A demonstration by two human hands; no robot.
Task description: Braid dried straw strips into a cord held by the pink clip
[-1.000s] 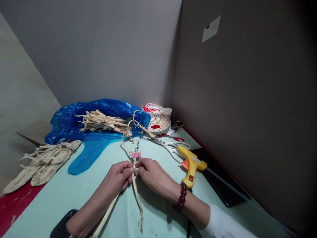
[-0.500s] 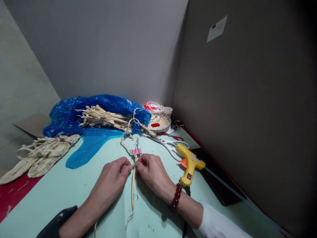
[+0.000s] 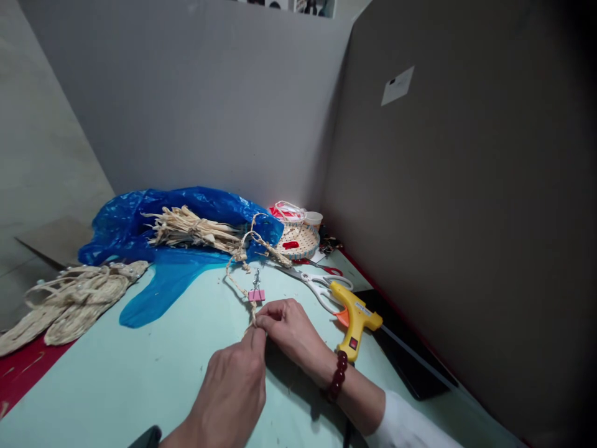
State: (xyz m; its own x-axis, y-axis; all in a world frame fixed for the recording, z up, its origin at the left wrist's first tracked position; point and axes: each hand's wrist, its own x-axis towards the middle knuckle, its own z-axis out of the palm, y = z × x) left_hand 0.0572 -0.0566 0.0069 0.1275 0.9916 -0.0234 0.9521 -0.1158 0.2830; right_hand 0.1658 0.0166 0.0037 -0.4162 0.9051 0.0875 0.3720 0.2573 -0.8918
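Observation:
A thin pale braided straw cord [image 3: 237, 285] runs from the bundle at the back down to a pink binder clip [image 3: 256, 295], which grips it. Just below the clip, my right hand [image 3: 293, 330] pinches the strands between thumb and fingertips. My left hand [image 3: 233, 379] is closed on the strands right beside it, its back turned up and its fingertips close to the right ones. The loose ends below are hidden behind my left hand. A dark red bead bracelet [image 3: 338, 376] circles my right wrist.
A dried straw bundle [image 3: 193, 227] lies on a blue plastic bag [image 3: 158, 298]. Woven straw sandals [image 3: 88, 298] are at left. White-handled scissors [image 3: 317, 287], a yellow glue gun [image 3: 357, 320], a dark flat tablet-like object [image 3: 415, 364] and a woven basket [image 3: 305, 241] lie to the right and behind.
My left hand has swung from the left side of the cord to in front of it, covering the hanging strands. My right hand keeps its pinch. The view has tilted up slightly.

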